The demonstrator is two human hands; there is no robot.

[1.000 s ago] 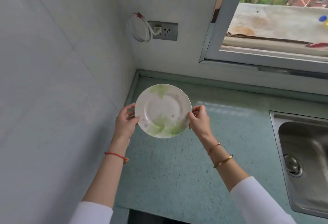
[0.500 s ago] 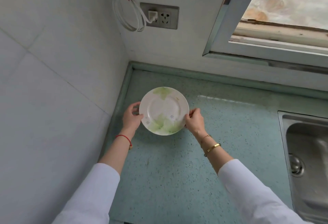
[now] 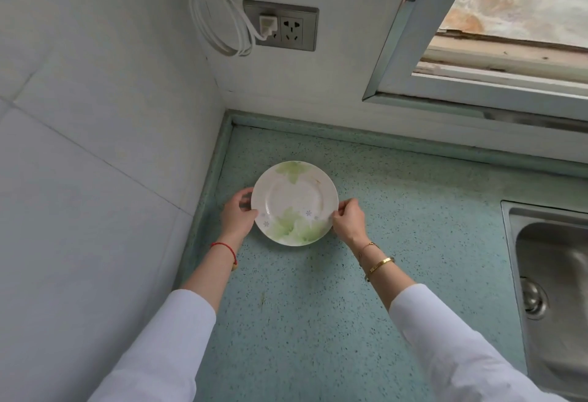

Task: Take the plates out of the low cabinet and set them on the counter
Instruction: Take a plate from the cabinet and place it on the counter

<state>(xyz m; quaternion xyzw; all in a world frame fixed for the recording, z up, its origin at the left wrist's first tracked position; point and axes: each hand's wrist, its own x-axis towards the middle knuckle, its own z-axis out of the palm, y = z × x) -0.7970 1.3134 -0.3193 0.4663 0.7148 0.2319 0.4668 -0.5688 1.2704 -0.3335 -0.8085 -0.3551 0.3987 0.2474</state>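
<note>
Now we see plate on counter, well left of sink; left hand & right hand both pinch its rim, opp. sides.

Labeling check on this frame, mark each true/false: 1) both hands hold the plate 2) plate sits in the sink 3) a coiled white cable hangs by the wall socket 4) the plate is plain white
1) True: left hand and right hand grip opposite rims of the plate.
2) False: it is over the counter, near the corner; the sink is off to the right.
3) True: the cable hangs beside the socket.
4) False: it carries green leaf prints.
</note>
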